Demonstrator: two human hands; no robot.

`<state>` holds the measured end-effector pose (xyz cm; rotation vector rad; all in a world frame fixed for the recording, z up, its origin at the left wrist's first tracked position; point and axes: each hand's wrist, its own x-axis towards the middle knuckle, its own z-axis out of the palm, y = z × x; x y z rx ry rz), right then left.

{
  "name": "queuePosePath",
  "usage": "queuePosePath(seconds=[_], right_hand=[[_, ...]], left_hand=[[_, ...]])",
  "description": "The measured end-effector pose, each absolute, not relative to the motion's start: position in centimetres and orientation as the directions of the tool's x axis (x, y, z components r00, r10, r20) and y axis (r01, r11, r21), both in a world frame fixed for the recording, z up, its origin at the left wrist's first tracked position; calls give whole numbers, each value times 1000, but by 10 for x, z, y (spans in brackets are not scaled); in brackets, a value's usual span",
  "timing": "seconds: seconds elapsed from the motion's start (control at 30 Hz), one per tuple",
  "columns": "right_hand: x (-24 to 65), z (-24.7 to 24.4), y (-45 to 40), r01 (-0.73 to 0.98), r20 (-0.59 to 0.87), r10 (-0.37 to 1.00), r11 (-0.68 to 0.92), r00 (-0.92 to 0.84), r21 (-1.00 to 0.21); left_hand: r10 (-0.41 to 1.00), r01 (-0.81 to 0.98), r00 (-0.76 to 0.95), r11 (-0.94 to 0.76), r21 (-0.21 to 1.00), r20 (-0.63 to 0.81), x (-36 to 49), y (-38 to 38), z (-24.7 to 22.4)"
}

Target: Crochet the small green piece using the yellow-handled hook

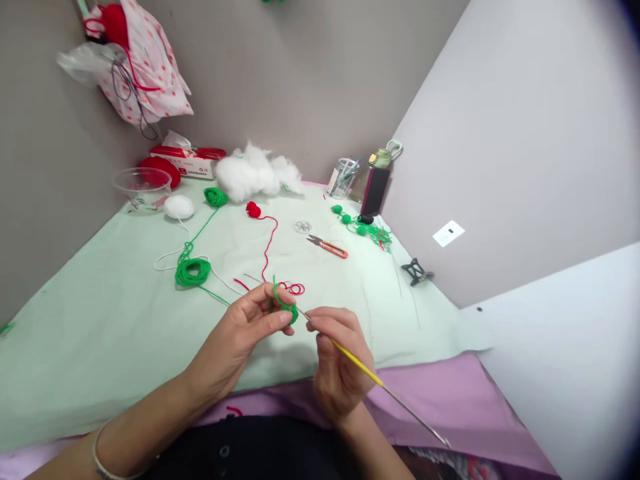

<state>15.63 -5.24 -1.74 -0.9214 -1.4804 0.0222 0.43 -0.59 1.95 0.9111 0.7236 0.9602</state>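
Observation:
My left hand (pixel 250 323) pinches a small green crochet piece (pixel 291 313) between thumb and fingers, with a green strand looped over the index finger. My right hand (pixel 343 357) is closed around a crochet hook (pixel 357 362) with a yellow grip and metal ends. The hook's upper end meets the green piece; whether it passes through a stitch I cannot make out. Green yarn runs from under my left hand to a loose green coil (pixel 193 272), then on to a green ball (pixel 215 197). A red yarn strand (pixel 271 247) lies just beyond my fingers.
Orange thread snips (pixel 327 247) and a small round clear case (pixel 303 227) lie mid-table. White stuffing (pixel 255 173), a tissue box (pixel 183 162) and a plastic tub (pixel 143 190) stand at the back. Green crochet pieces (pixel 361 230) and a bottle (pixel 380 159) are at the right.

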Motion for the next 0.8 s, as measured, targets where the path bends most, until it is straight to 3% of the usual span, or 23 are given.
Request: queuePosePath(seconds=[0.57, 0.8], right_hand=[[155, -24, -49, 419, 757, 612, 640, 230, -644], [155, -21, -47, 157, 644, 695, 631, 320, -759]], left_hand=[[883, -392, 457, 306, 867, -105, 4, -7, 16], [885, -402, 456, 296, 866, -91, 0, -8, 13]])
